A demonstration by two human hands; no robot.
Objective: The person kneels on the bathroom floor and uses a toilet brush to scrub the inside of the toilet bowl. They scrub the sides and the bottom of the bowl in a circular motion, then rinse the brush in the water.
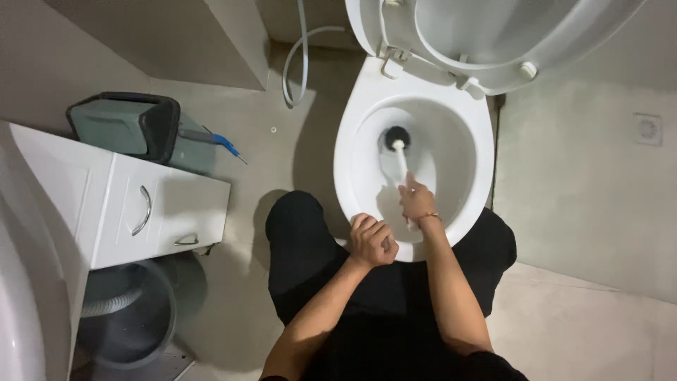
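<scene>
The person's right hand grips the white handle of a toilet brush, fingers wrapped around its near end, a thin bracelet at the wrist. The brush runs away from the hand, its long axis pointing up and slightly left in the head view, down into the toilet bowl. Its dark bristle head sits low in the bowl, near the drain opening, well ahead of the hand. The right hand is the nearer one to the brush; it alone holds it.

The left hand is curled into a loose fist just beside the right wrist, over the near rim of the bowl. Whether it holds anything small inside the fist cannot be told.

The bowl is white and holds only the brush head; water level is hard to make out. The seat and lid are raised, leaning back. The person's legs, in dark trousers, stand on either side of the bowl's front.

To the left stands a white cabinet with curved metal handles. Behind it sits a grey-green bin with a dark rim, a blue-tipped tool poking out beside it. Below the cabinet a round grey bucket contains a ribbed hose. A white hose loops along the tiled floor by the wall.
</scene>
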